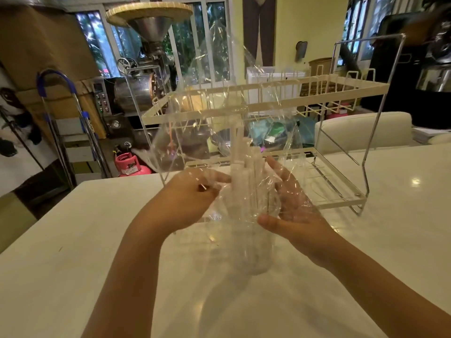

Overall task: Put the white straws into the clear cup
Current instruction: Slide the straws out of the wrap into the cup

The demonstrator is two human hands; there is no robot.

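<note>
— Where are the white straws [246,172]?

— Standing upright as a bundle inside a clear plastic bag [210,113], in front of the two-tier dish rack [336,93] on the white table [73,252]. The bag billows up well above the rack's upper shelf.

— And the hands?

— The left hand [192,198] pinches the bag's film to the left of the bundle, thumb and fingers closed on it. The right hand [290,206] is spread open against the bag's right side, palm towards the straws, with the film lying over its fingers.

— The clear cup?

— A clear, rounded shape [253,254] sits below the straws, nearer the person than the rack; it may be the cup, but through blur and plastic its outline is hard to make out.

— Anything behind the rack?

— A cream chair [361,130].
</note>
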